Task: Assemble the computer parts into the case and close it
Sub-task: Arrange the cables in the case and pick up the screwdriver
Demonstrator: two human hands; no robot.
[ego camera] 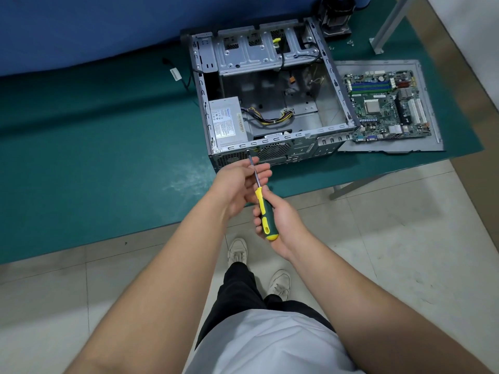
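Note:
An open grey computer case lies on its side on the green table. A silver power supply sits in its near left corner with yellow cables trailing right. My right hand grips the green and yellow handle of a screwdriver. Its tip touches the case's near rear panel by the power supply. My left hand has its fingers spread around the metal shaft, steadying it. A green motherboard rests on a grey side panel to the right of the case.
A black CPU cooler stands behind the case, with small screws beside it. A loose black cable lies left of the case. A metal frame leg rises at the back right. The table edge runs just below my hands.

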